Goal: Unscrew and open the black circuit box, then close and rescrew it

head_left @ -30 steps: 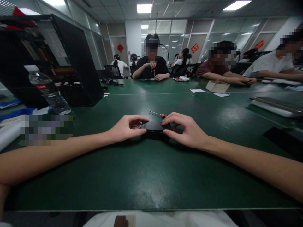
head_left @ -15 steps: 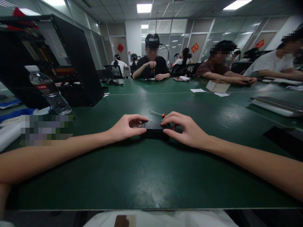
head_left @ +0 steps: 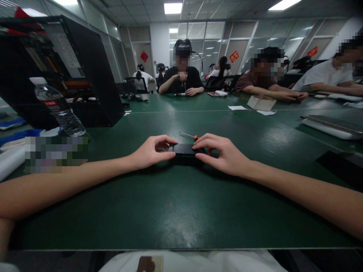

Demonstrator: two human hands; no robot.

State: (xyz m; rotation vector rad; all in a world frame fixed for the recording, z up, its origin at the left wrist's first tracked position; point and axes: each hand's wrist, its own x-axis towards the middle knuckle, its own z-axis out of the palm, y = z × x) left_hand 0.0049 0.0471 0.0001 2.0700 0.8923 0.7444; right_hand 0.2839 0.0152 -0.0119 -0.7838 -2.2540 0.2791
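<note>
Centrally, on the green tabletop, a flat black box lies between the seated worker's two bare hands, its long side toward the worker. The left hand has its grip partly closed on the box's left end, thumb at the near edge and fingertips at the far edge, with a gap between palm and box. The right hand holds the other end in a similar grip: the thumb bears on the near edge, the curved fingers on the upper face. Just beyond the box, near the right fingertips, lies a screwdriver with an orange-and-black handle, its thin shaft pointing left; whether those fingertips touch it I cannot tell.

To the left, a clear plastic bottle with a dark label stands before an open-sided black computer case. Opposite sits a person in black, holding a thin upright tool with an orange part. Farther right are a pale open carton, a white sheet of paper and a person in a dark reddish shirt, forearms resting on the tabletop.
</note>
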